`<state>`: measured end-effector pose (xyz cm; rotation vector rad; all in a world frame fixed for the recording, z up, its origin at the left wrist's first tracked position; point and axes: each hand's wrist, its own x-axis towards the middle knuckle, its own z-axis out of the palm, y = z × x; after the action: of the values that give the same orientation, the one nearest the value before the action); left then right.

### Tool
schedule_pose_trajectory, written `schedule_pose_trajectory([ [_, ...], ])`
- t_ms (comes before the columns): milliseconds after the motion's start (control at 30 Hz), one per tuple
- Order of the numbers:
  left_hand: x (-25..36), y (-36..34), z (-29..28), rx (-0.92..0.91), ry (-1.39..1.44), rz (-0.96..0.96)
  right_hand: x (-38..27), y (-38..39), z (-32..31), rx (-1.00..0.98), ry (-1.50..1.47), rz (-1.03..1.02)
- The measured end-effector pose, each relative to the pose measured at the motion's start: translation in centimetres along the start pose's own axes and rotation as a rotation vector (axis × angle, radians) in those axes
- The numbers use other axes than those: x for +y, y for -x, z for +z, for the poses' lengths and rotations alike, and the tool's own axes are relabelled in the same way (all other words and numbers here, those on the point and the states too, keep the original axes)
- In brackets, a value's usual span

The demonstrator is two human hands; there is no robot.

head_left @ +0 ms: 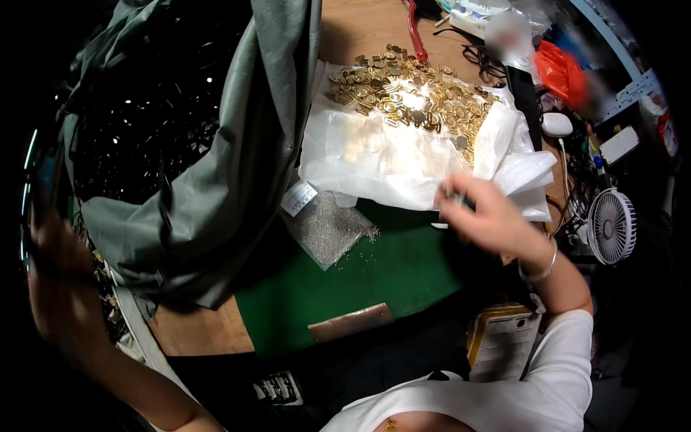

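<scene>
My right hand (484,216) is over the near right edge of a white plastic sheet (345,155), fingers curled in together. Something small and dark grey shows at its fingertips, too blurred to name. At the far left my left hand (61,270) is raised beside a grey-green cloth (198,216), dark and smeared by motion, so its fingers cannot be read. Many small gold-coloured metal pieces (360,93), some shaped like oval links, lie heaped on the sheet's far part. In front of it, a clear bag of tiny silvery pieces (327,230) has spilled some onto a green mat (288,309).
A copper-coloured strip (350,322) lies at the mat's front edge. To the right stand a small white fan (612,227), a white rounded case (557,124) and an orange-red bag (561,72), with cables around them. A red handle (415,32) lies behind the heap.
</scene>
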<state>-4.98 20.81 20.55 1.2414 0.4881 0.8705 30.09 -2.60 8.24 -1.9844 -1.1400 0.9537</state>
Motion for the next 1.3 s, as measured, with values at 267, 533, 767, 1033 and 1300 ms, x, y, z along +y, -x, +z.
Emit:
schedule_pose_trajectory([
  [267, -6.3, 12.8, 5.2, 0.186, 0.202, -0.041, 2.1, -11.0, 0.2, 0.392, 0.945, -0.426],
  [533, -13.6, 14.1, 11.8, 0.111, -0.006, -0.204, 1.3, -9.8, -1.2, 0.464, 0.846, -0.470],
  [767, -15.8, 15.1, 12.6, 0.049, -0.193, -0.103, -5.7, 2.6, 3.8, -0.371, -0.310, -0.254],
  [1033, -15.9, 14.8, 13.8, -0.019, -0.370, -0.075, -6.1, 3.7, 7.5, -0.414, -0.389, -0.442],
  [1300, -16.4, 14.5, 14.6, 0.079, -0.465, -0.002, -5.0, 4.9, 9.5, -0.240, -0.473, -0.415],
])
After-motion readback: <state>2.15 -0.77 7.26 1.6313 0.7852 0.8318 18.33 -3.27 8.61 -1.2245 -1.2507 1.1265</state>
